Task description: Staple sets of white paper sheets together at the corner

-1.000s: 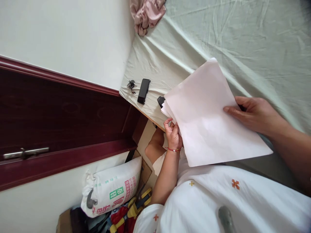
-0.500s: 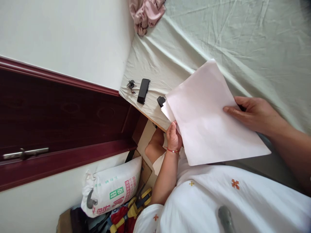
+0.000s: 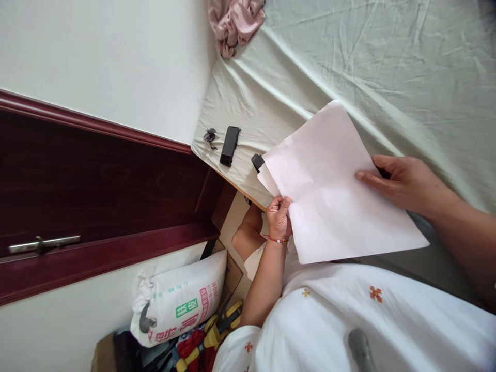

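Note:
White sheets of paper (image 3: 337, 191) are held in front of me, above the edge of the bed. My left hand (image 3: 279, 216) pinches the left edge of the sheets between thumb and fingers; a red string bracelet circles that wrist. Smaller or folded paper edges (image 3: 267, 180) stick out from under the top sheet there. My right hand (image 3: 399, 181) grips the right edge, thumb on top and the other fingers partly hidden underneath. A small black object (image 3: 257, 162) lies just past the paper's left corner, partly covered, so its kind is unclear.
On the pale green bed sheet (image 3: 387, 77) lie a black phone-like case (image 3: 230, 146) and some keys (image 3: 210, 137). Pink cloth (image 3: 240, 23) is bunched at the far corner. A dark red door (image 3: 96, 175), a white printed sack (image 3: 182, 299) and yellow toy parts (image 3: 211, 336) are at the left.
My left thumb has come over onto the top sheet's edge, and a slight crease shows there. The paper has shifted slightly; my right hand keeps nearly the same hold.

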`<action>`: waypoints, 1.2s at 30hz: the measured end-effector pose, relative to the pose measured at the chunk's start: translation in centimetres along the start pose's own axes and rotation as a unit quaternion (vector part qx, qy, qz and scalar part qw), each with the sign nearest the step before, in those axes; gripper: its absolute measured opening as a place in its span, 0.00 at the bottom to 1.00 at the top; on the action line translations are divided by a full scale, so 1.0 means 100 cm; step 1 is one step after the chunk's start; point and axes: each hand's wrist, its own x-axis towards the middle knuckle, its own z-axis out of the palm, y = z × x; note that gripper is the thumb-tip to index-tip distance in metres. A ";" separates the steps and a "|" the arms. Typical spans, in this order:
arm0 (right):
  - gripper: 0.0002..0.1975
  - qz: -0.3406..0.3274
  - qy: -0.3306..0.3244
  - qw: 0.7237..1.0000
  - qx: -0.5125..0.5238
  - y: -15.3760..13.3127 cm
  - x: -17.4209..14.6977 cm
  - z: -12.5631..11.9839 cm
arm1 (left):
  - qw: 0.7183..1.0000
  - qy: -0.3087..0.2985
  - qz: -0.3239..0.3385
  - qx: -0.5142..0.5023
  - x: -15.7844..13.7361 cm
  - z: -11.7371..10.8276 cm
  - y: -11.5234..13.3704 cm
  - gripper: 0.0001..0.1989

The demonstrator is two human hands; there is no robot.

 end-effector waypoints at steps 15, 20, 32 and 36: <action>0.19 -0.026 -0.001 0.999 -0.039 0.008 0.003 0.002 | 0.998 -0.027 0.052 0.022 0.001 -0.006 0.004 0.25; 0.20 -0.015 -0.009 0.998 -0.052 0.003 0.001 0.000 | 0.996 -0.026 0.077 0.047 0.001 -0.003 0.000 0.25; 0.22 -0.012 -0.021 1.000 -0.007 0.006 0.000 -0.002 | 0.995 0.001 0.095 0.029 -0.003 0.004 -0.002 0.41; 0.24 -0.016 -0.026 0.999 0.011 0.006 0.000 -0.003 | 0.995 0.018 0.093 0.033 -0.004 0.005 -0.001 0.49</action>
